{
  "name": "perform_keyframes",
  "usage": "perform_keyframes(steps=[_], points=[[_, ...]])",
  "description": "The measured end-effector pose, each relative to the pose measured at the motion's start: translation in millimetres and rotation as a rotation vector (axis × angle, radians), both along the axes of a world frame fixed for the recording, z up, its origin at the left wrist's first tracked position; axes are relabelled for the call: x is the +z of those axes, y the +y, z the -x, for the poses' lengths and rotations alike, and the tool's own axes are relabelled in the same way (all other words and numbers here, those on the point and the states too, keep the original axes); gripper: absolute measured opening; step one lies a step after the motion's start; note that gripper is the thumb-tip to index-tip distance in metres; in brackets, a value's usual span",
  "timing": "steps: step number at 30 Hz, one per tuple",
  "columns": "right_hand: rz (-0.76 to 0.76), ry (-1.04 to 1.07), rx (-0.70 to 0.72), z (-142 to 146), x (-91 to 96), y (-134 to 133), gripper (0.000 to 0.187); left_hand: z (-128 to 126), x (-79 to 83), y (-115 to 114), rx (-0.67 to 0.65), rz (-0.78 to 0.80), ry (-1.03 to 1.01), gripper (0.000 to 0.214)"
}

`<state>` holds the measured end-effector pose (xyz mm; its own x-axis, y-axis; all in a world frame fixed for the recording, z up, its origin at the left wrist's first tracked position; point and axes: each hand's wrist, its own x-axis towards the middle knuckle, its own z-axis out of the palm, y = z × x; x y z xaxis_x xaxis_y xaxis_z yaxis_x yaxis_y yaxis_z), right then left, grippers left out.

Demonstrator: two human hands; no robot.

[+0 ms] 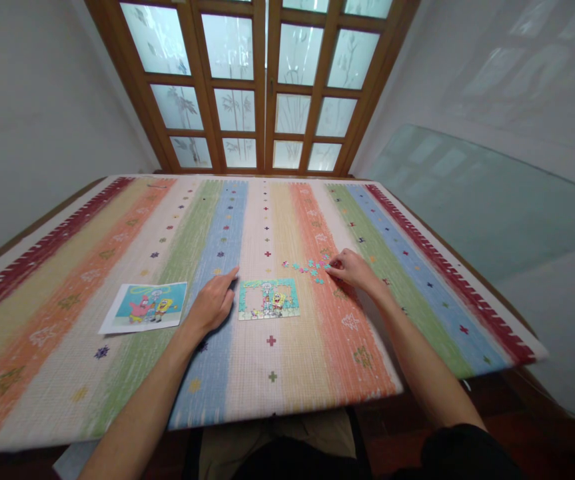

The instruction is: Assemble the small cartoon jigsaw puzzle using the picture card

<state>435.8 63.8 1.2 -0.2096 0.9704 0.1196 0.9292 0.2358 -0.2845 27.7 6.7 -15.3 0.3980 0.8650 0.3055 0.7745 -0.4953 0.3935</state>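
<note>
A partly assembled jigsaw puzzle [284,300] with a yellow cartoon figure lies flat on the table, and a gap shows in its left part. Just left of it rests my left hand [212,301], index finger stretched out, the others loosely bent, holding nothing. Several loose puzzle pieces [314,272], mostly turquoise with some pink, are scattered beyond the puzzle on its right. At their right end my right hand [353,269] pinches thumb and fingertips together on a puzzle piece, largely covered by the fingers.
A printed reference picture [150,305] with cartoon figures lies left of my left hand, on the striped tablecloth [267,360]. Wooden doors with frosted panes [237,110] stand behind the table's far edge. A pale glass panel [477,200] leans at the right wall.
</note>
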Motion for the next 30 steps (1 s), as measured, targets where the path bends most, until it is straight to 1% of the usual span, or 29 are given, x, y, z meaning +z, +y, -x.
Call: perform_keyframes(steps=[7, 13, 15, 19, 22, 24, 27, 30], points=[[0.096, -0.005, -0.064, 4.6, 6.6, 3.5, 0.011, 0.8, -3.4, 0.4, 0.006, -0.007, 0.002, 0.052], [0.060, -0.029, -0.029, 6.2, 9.9, 0.8, 0.017, 0.1, -3.5, 0.6, 0.001, -0.024, -0.011, 0.049], [0.056, -0.016, -0.026, 6.6, 10.5, 0.9, 0.016, -1.0, -2.9, 0.4, 0.005, -0.022, -0.027, 0.049], [0.121, 0.047, -0.014, 7.1, 12.3, 3.8, 0.010, -3.2, -1.7, -0.1, 0.019, -0.020, -0.045, 0.049], [0.204, 0.136, -0.048, 6.7, 14.1, 5.0, 0.005, -4.0, -1.5, -0.2, 0.023, -0.026, -0.052, 0.050], [0.233, 0.199, -0.059, 6.2, 15.2, 4.3, 0.005, -4.1, -1.8, -0.1, 0.024, -0.033, -0.056, 0.052], [0.222, 0.258, -0.029, 6.4, 16.9, 1.8, 0.010, -4.2, -2.9, 0.0, 0.023, -0.042, -0.054, 0.054], [0.188, 0.285, 0.016, 9.7, 20.1, -0.7, 0.011, -4.3, -4.9, 0.1, 0.021, -0.051, -0.041, 0.055]])
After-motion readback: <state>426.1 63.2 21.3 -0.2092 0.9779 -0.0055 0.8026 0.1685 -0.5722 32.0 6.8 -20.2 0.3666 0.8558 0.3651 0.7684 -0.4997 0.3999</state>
